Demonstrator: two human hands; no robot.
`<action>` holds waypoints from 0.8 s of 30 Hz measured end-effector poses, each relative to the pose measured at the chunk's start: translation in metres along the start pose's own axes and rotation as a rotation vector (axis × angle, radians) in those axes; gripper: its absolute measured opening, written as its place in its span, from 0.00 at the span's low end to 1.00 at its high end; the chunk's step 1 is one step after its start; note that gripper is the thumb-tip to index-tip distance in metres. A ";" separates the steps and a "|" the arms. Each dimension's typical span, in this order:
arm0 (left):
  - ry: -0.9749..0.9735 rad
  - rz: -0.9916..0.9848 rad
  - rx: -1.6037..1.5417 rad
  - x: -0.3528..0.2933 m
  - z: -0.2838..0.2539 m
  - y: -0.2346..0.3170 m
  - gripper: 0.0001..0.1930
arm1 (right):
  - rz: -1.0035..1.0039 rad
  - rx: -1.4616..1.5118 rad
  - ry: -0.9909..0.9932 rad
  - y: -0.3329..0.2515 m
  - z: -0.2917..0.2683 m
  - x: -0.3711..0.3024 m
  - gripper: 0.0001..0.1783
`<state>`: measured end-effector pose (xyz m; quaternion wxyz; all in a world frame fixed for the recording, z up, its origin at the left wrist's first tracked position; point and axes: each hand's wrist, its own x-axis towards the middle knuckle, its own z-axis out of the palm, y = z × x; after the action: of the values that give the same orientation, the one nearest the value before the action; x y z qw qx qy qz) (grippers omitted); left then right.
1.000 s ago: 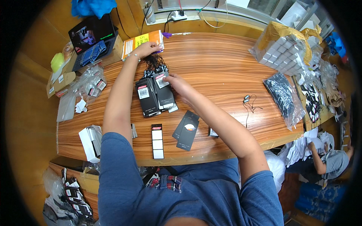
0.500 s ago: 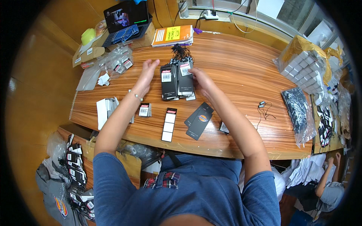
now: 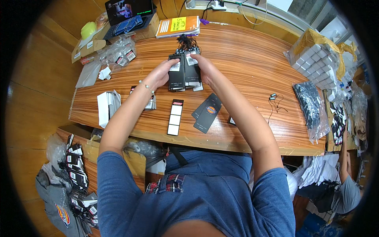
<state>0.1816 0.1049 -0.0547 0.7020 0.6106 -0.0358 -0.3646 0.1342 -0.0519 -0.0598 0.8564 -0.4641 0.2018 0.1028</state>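
Two side-by-side stacks of black hang tags lie on the table in front of me, their black strings bunched at the far end. My left hand is closed on the left stack, thumb on top near a white barcode label and fingers along its outer side. My right hand grips the right stack likewise, thumb on its label; its other fingers are partly hidden. Nearer me lie a black tag strip with white panels and two loose black tags. Small barcode tags are partly behind my left forearm.
White cards stand at the left of the wooden table. Behind are plastic bags, a tablet and orange notebooks. At right are a bagged black bundle, wrapped white boxes and a corded piece. Another person works far right.
My left hand has moved right and closed on the left stack; before, it was apart from it. My right thumb now lies farther up the right stack. The whole view has shifted slightly.
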 end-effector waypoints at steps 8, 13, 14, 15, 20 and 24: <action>0.258 0.115 0.074 -0.018 -0.005 0.003 0.25 | -0.123 -0.239 0.114 -0.013 -0.016 -0.033 0.25; 0.459 0.598 0.420 -0.084 0.014 0.013 0.38 | -0.477 -0.567 0.083 -0.015 -0.064 -0.111 0.30; 0.443 0.689 0.490 -0.097 0.018 0.014 0.37 | -0.552 -0.614 0.043 -0.010 -0.076 -0.126 0.28; 0.411 0.771 0.657 -0.110 0.021 0.014 0.32 | -0.542 -0.687 0.074 -0.003 -0.089 -0.141 0.25; -0.198 0.411 1.001 -0.154 0.071 -0.011 0.25 | -0.594 -1.190 0.302 0.042 -0.130 -0.189 0.20; -0.158 0.592 1.356 -0.128 0.101 -0.080 0.27 | -0.703 -1.411 0.383 0.061 -0.132 -0.194 0.24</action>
<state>0.0005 0.0924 -0.0492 0.2355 0.8466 -0.4664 -0.1010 -0.0949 -0.1270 -0.0848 0.2948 -0.9407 0.0748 -0.1506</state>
